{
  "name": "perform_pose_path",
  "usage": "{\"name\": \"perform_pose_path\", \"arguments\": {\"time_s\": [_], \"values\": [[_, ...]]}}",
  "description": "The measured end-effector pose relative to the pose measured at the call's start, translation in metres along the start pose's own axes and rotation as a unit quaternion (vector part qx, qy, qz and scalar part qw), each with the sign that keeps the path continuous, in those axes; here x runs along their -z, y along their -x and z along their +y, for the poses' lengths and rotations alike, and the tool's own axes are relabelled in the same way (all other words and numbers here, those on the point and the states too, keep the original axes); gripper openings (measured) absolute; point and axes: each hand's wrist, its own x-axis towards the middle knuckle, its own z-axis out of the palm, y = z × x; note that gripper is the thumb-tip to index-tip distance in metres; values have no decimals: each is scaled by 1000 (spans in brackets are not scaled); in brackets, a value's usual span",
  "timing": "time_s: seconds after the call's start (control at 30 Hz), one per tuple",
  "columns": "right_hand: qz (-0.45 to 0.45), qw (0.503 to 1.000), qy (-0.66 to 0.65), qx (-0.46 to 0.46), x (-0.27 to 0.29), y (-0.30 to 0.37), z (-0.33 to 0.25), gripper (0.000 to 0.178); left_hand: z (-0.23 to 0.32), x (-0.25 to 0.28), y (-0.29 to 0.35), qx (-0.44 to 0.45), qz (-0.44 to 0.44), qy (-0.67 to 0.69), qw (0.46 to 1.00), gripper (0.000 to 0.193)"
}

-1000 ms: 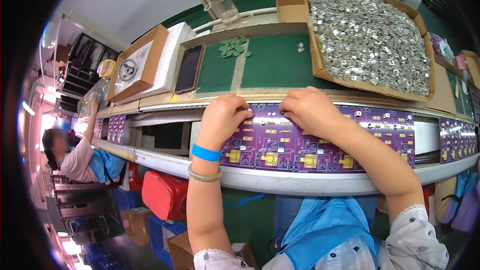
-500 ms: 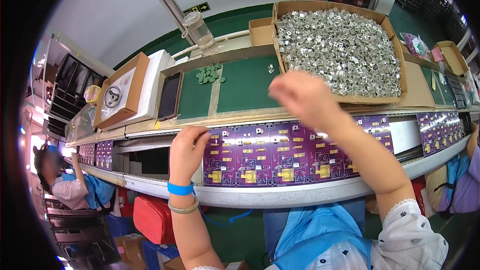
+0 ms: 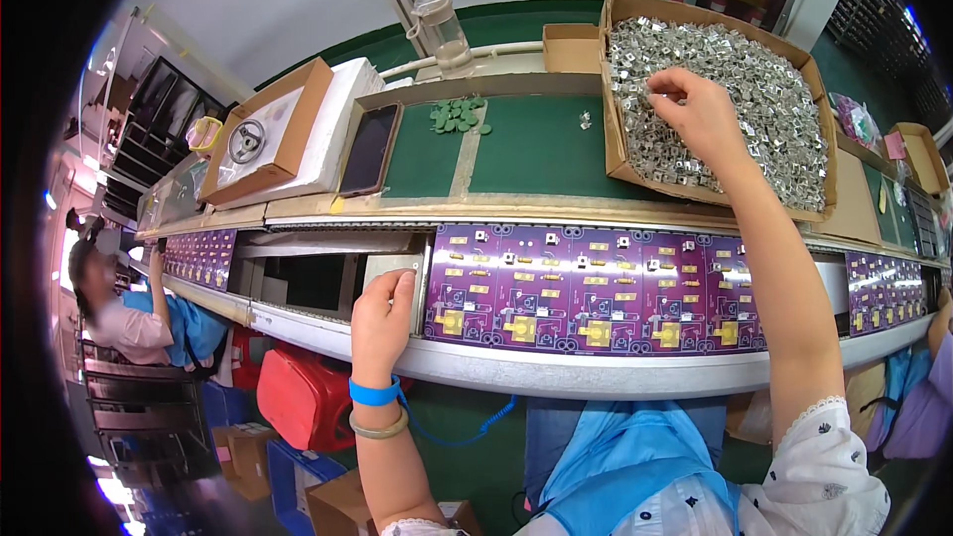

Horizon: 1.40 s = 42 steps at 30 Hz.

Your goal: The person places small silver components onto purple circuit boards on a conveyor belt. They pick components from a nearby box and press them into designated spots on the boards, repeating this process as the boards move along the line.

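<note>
My right hand (image 3: 701,121) is over a cardboard box (image 3: 617,161) heaped with small silvery metal parts (image 3: 769,124). Its thumb and fingers are curled together at the heap, and whatever lies between their tips is too small to make out. My left hand (image 3: 383,320), with a blue wrist strap (image 3: 375,393) and a bangle (image 3: 379,427), is just left of a long purple circuit board (image 3: 586,290). Its fingers are curled in with the thumb against them; I cannot make out whether anything is inside. Several little components, yellow pads and square silvery parts show on the board, which lies on the rail.
Green discs (image 3: 459,115), a dark phone-like slab (image 3: 371,149) and a few loose metal parts (image 3: 585,120) lie on the shelf behind the rail. A lidded clear jug (image 3: 443,35) stands behind. More purple boards (image 3: 886,288) lie along the rail; people sit at both sides.
My right hand has moved from above the board up and right into the box of metal parts. My left hand has drawn slightly off the board's left edge. The view has shifted.
</note>
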Motion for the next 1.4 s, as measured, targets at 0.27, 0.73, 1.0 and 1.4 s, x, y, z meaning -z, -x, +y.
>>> {"name": "perform_pose_path", "arguments": {"time_s": [0.27,0.73,1.0,1.4], "values": [[0,996,10,92,11,15,12,27,-4,-6,6,2,0,31,1000,32],[-65,987,75,127,29,45,-4,20,-7,-9,8,-2,0,25,1000,32],[-57,989,90,103,25,55,-6,20,1,-5,11,16,-16,24,999,32],[-31,984,99,142,42,65,-37,17,5,-6,13,-6,-7,14,1000,29]]}}
